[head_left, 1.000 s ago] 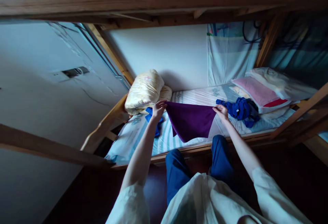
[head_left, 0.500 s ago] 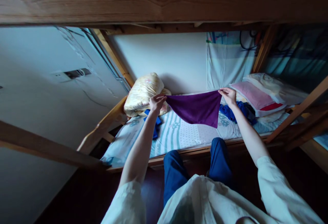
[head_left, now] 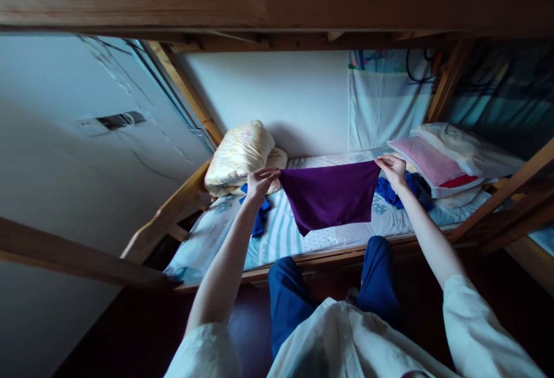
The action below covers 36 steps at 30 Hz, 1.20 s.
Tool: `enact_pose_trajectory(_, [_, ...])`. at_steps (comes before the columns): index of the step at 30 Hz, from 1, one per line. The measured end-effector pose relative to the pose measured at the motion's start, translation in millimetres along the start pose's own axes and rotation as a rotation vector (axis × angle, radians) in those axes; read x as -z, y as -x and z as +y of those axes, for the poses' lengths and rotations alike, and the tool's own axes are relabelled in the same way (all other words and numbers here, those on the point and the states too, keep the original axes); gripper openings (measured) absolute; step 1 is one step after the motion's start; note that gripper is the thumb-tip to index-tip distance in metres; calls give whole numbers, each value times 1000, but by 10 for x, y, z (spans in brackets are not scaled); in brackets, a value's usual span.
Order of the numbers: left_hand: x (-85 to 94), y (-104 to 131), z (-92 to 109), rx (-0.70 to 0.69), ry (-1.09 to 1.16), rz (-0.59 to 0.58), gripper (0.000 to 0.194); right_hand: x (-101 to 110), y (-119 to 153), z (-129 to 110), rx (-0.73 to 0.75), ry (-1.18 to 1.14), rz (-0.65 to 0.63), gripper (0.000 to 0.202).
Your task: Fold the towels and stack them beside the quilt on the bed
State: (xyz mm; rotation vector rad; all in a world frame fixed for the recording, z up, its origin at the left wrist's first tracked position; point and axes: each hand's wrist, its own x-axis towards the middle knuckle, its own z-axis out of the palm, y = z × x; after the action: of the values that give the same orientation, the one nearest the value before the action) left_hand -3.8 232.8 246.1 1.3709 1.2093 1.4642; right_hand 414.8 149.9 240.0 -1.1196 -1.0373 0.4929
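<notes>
Your left hand (head_left: 262,180) and right hand (head_left: 392,170), fingers pinched, hold a flat purple fabric cloth (head_left: 331,198) by two corners near the wooden bed's (head_left: 274,239) front edge. Apparently you are spreading it; next, keep tension even.

There are two hands (head_left: 261,182) (head_left: 393,171), one purple cloth (head_left: 331,196), two blue cloths (head_left: 260,221) (head_left: 390,193) and one pink pillow (head_left: 426,157).

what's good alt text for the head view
A person's left hand and right hand hold a purple cloth by its upper corners above a pale patterned mattress, with a puffy cream quilt at left and crumpled blue fabric and a pink pillow at right.
</notes>
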Motion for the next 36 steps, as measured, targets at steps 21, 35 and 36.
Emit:
enact_pose_trajectory(21, [202, 99, -1436, 469, -67, -182, 58, 65, 142, 1361, -413, 168, -242, 46])
enact_pose_trajectory(35, [-165, -934, -1762, 58, -233, 38, 49, -577, -615, 2062, -124, 276, -169, 32])
enact_pose_trajectory(36, [-144, -843, -1846, 56, -264, 44, 51, -545, -528, 2140, -127, 304, -183, 30])
